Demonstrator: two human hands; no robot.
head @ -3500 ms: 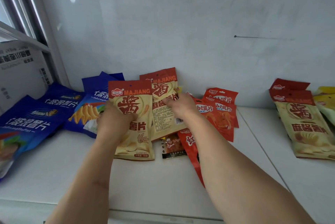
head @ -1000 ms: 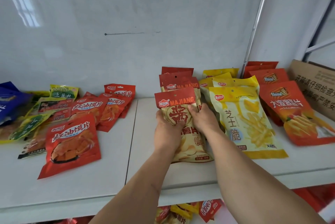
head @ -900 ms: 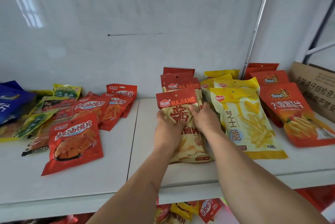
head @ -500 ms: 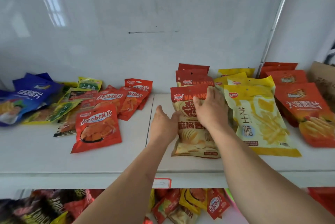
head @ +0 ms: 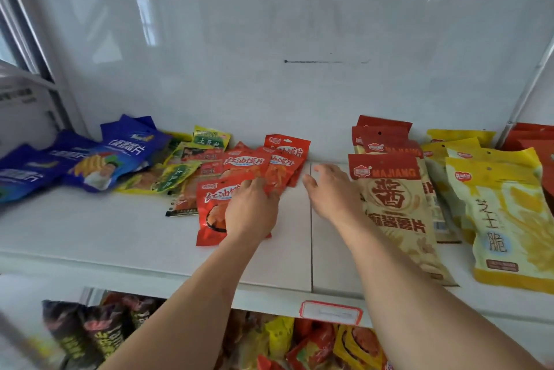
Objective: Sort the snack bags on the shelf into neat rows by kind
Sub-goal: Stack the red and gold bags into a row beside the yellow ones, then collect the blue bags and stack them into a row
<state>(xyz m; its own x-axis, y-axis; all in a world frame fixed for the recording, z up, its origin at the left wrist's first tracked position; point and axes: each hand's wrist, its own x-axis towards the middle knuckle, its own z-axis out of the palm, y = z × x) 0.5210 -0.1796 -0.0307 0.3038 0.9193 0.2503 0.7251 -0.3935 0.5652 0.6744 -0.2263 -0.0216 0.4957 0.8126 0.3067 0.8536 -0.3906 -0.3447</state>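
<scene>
Now that the tan MAJIANG bag (head: 398,214) lies flat at the front of its own row, both hands have come off it and swung over to the red pile. The left hand (head: 250,214) rests on the nearest red bag (head: 214,214), fingers bent over its right-hand edge — I cannot tell whether they have closed round the foil or merely press on it. The right hand (head: 329,190) hovers empty just beside it, fingers spread and relaxed, above bare shelf (head: 293,249), with the MAJIANG bag just to its outer side.

I take that to mean the tan kind is settled: its bags overlap in one line running back to the wall, and the yellow bags (head: 503,219) next to them do the same. The red bags (head: 278,160) just beyond the left fingertips are loosely fanned, not yet a row.

Half a second ago the right palm lay flat on the MAJIANG bag and the left hand was only beside its edge; a second ago both hands held that bag together. Further out past the left hand, green packets (head: 180,175) and blue bags (head: 120,154) lie in a mixed heap — most of the sorting left is on that side, I'd judge.
</scene>
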